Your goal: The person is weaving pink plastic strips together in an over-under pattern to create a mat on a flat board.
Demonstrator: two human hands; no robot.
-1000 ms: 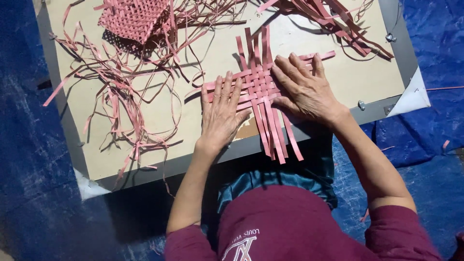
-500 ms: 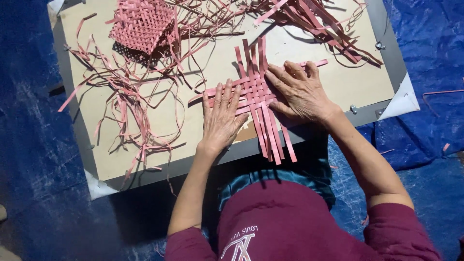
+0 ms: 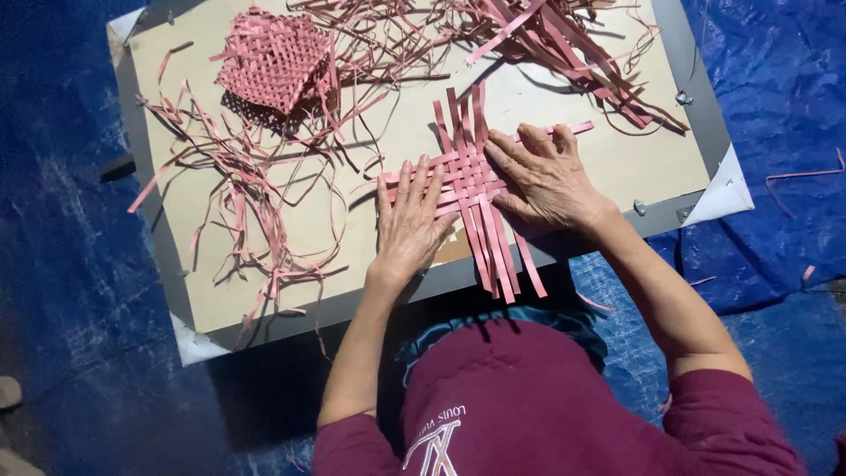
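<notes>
A small flat mat of interlaced pink strips (image 3: 471, 181) is seen at the near edge of a beige board with a grey rim (image 3: 264, 326), directly between the two hands. Its long loose ends are pointed two ways: one set runs away from and toward the person, overhanging the near rim, while the crossing set runs left to right. The longer axis is judged to be the near-far one, slightly tilted. The left hand (image 3: 411, 220) is laid open and flat, fingers spread, on the mat's left strips. The right hand (image 3: 546, 181) is pressed palm-down, fingers extended, on the right side, and is the nearer to the woven centre. Farther off, a finished pink woven square (image 3: 275, 57) and loose pink strip offcuts (image 3: 238, 176) are scattered; a blue tarpaulin (image 3: 767, 79) is spread beneath.
</notes>
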